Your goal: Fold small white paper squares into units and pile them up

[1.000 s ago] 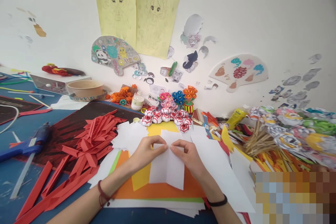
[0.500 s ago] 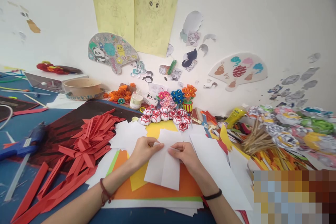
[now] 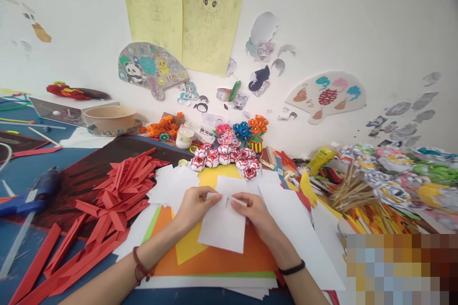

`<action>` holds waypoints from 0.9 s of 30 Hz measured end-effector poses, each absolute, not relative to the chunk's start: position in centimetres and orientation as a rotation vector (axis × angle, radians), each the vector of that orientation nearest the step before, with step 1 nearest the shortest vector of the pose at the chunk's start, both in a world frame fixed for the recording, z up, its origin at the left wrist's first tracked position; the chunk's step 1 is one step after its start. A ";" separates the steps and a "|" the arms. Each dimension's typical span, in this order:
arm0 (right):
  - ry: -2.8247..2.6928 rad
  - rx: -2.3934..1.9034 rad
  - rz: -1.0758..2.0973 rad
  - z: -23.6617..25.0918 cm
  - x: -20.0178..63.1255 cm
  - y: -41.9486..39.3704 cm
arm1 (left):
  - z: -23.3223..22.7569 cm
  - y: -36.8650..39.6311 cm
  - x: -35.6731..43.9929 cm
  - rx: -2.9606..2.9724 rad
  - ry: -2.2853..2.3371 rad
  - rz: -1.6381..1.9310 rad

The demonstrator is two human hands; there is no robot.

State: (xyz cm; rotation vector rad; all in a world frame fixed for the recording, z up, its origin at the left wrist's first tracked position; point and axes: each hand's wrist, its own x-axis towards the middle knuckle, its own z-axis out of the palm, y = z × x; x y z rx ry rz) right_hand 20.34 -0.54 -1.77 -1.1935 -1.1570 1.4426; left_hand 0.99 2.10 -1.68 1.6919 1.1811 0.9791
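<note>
"Where is the white sheet?"
"Over orange paper, each grip clamped on it: left hand, right hand."
"Progress?"
"Red strips lie folded; this 1 looks mostly flat, apparently unfinished."

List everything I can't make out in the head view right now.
All in the head view:
White paper: underside, facing away; upper right part, covered by the right hand.
Orange sheet: middle, under the white paper.
Glue gun: end, cut off by the left edge.
Jar: label, too small.
Lower right corner: contents, pixelated.
</note>
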 end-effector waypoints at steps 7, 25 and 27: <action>-1.115 -1.138 1.519 -1.1 20.3 -0.8 | -1.2 2.1 0.7 1.716 1.207 1.039; -0.978 -1.223 1.389 -2.2 20.5 -0.5 | -2.8 2.8 0.7 1.633 1.236 0.972; -0.970 -1.222 1.387 -2.2 20.5 -0.5 | -2.8 2.8 0.7 1.617 1.239 0.969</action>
